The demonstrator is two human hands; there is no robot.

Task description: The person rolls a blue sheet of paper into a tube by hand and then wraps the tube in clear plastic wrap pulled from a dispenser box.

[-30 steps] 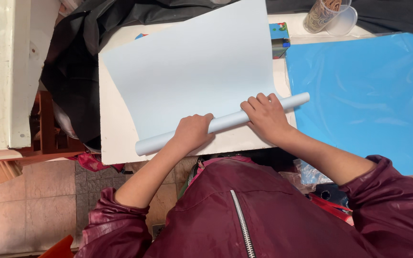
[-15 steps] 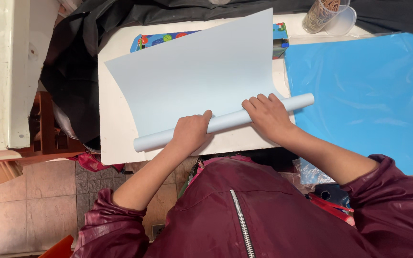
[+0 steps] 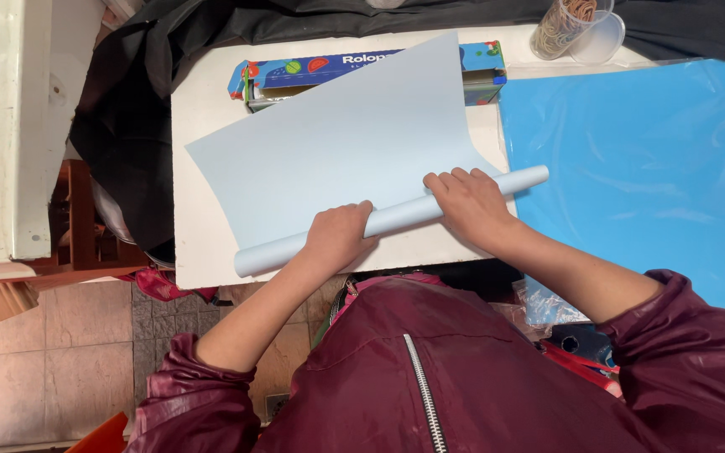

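A pale blue paper sheet [image 3: 337, 151] lies on a white table [image 3: 199, 210], its near edge wound into a long roll [image 3: 396, 220]. My left hand [image 3: 339, 237] grips the roll left of its middle. My right hand [image 3: 470, 203] presses on the roll near its right end, fingers curled over it. The flat part of the sheet fans out toward the far side, its far edge lifted a little. Both my sleeves are dark red.
A long colourful box of wrap [image 3: 295, 74] lies behind the sheet, partly covered by it. A bright blue sheet [image 3: 648, 168] under clear film covers the right. A clear cup of rubber bands [image 3: 565, 25] stands far right. Black cloth [image 3: 127, 126] hangs at left.
The roll has travelled away from me, taking up more of the sheet. The sheet's far edge has drawn back, uncovering the colourful box behind it.
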